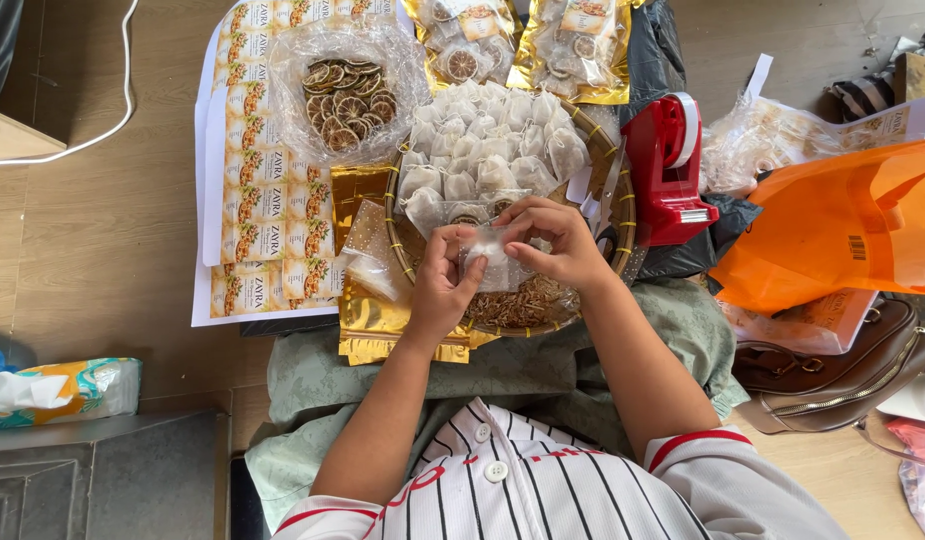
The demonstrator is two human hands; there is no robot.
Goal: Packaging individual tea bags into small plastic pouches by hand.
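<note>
Pinching a small clear sachet (493, 255) between them, the left hand (443, 285) closes on its lower left edge and the right hand (553, 240) grips its upper right, so the packet lies slantwise directly between both, equally near each, above the front of a round woven tray (623, 215). That tray holds a heap of white mesh tea bags (488, 145) at the back and brown dried strands (523, 305) at the front; beyond it a clear bag holds dried citrus slices (348, 100), gold pouches (368, 320) lie left, a red tape dispenser (668, 165) right
</note>
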